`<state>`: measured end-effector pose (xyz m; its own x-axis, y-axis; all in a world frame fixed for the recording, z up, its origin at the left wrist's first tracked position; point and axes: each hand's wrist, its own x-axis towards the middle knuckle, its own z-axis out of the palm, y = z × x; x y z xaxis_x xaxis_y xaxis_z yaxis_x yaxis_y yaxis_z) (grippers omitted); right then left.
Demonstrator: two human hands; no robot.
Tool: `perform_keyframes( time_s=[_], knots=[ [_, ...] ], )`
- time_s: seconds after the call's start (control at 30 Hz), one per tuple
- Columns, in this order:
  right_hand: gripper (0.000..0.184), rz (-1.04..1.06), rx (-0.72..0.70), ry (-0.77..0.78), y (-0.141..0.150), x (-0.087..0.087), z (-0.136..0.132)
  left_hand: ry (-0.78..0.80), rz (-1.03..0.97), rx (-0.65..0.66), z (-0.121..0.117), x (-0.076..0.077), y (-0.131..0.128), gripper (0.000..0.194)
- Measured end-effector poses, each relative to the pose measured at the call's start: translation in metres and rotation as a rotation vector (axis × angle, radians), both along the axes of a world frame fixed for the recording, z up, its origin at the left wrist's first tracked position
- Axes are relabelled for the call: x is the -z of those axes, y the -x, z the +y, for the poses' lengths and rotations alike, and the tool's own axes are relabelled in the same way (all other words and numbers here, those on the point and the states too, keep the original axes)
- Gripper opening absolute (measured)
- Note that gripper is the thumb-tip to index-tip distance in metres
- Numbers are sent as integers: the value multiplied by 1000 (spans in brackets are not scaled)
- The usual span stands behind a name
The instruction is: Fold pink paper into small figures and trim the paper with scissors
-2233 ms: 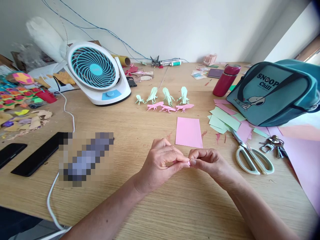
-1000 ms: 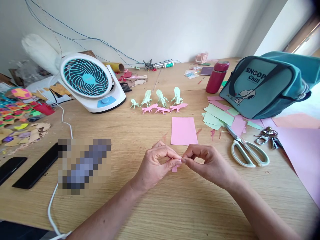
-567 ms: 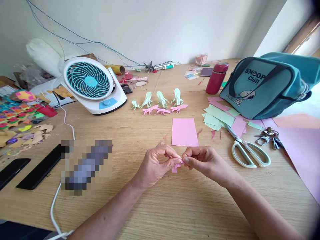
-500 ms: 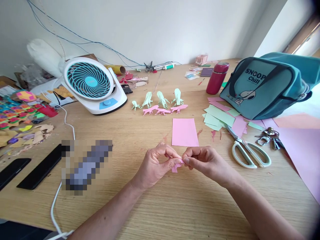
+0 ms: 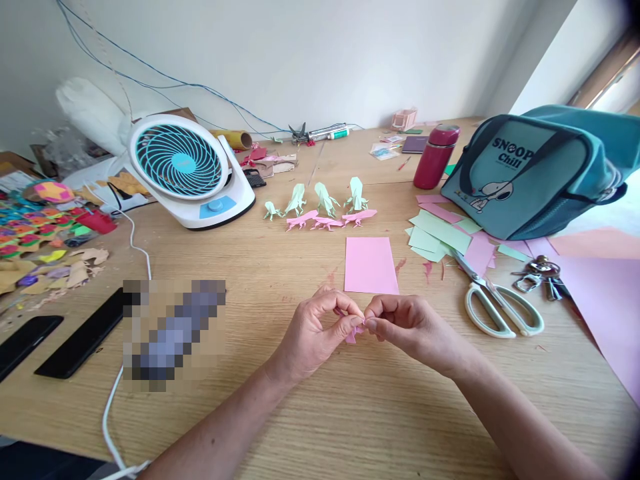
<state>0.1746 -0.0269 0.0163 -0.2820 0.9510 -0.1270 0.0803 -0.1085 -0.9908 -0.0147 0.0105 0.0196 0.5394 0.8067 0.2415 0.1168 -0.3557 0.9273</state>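
Between thumb and forefinger, my left hand [image 5: 320, 327] pinches a small folded pink paper piece [image 5: 353, 333]. My right hand [image 5: 405, 327] is closed at the same piece, its thumb and forefinger pinching the right end; most of the paper is hidden by fingertips. Just beyond the hands lies a flat pink paper sheet [image 5: 371, 265]. Farther back stand several pale green origami animals [image 5: 326, 199], with pink origami animals [image 5: 327, 224] in a row in front of them.
Scissors [image 5: 500, 307] and keys [image 5: 543, 273] lie on the right beside paper scraps [image 5: 440, 230]. Behind are a teal bag [image 5: 525, 167] and a red flask [image 5: 436, 159]. A white fan [image 5: 185, 167] stands at left, with a white cable [image 5: 113, 400] nearer me.
The right fingertips have shifted slightly on the pink paper, and its visible lower flap has tilted a little. Both hands stay in nearly the same place.
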Motion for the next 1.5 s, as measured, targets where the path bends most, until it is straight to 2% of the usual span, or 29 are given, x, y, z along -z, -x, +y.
perform_keyframes(
  time_s=[0.1, 0.23, 0.43, 0.63, 0.8, 1.03, 1.23, 1.33, 1.47, 1.5],
  knots=[
    [34, -42, -7, -20, -1, 2, 0, -83, 40, -12, 2, -2, 1, 9],
    [33, -71, 1, -45, -1, 3, 0, -147, 66, -53, 1, -5, 0, 14],
    [30, -26, 18, 3, 0, 2, 1, -235, 70, -73, -1, -6, -2, 16],
    [29, -4, 19, 15, -1, 1, 0, -311, 80, -109, 1, -4, 1, 7],
    [34, -4, 23, 37, -1, 2, 1, -389, 94, -114, 1, -3, 2, 7],
    [32, -4, 21, 32, -1, 3, 1, -387, 78, -84, 1, -4, 2, 6],
    [29, -5, 4, 29, -2, 5, 1, -417, 78, -125, 0, -3, 1, 8],
    [26, 3, 4, -62, -2, 0, 0, -345, 43, -150, 0, -3, 0, 10],
    [7, -158, 56, -365, 1, -7, -5, -107, -28, -140, 1, -4, 0, 14],
    [7, -220, 72, -450, 3, -7, -6, -49, -37, -128, 1, -4, 0, 17]
  ],
)
